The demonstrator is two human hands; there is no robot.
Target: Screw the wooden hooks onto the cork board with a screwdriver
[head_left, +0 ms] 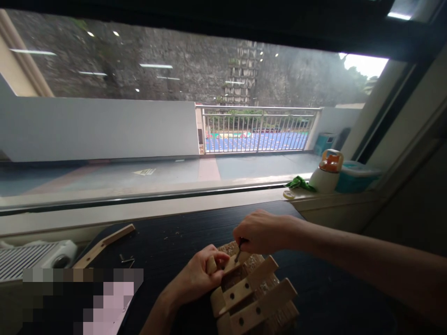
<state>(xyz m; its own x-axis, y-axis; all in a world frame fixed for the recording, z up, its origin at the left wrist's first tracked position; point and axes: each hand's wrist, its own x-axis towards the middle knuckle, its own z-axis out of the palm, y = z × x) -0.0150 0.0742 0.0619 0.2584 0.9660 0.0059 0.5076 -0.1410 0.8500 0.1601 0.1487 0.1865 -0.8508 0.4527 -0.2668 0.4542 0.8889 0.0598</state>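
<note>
Presently seems at fastening, pinches thin tool (pixel 238 254) with right hand (pixel 260 232) at wooden piece (pixel 229 267) atop black table (pixel 164 246), pinches that piece's end with left hand (pixel 199 273), next likely needs tool kept aligned.

The only view looks out from the person's head, facing forward and tilted down over the dark counter (pixel 164 265) to the window (pixel 132 125) filling the upper frame, near enough that the left grip (pixel 204 270) and right grip (pixel 260 231) show large at lower centre.
</note>
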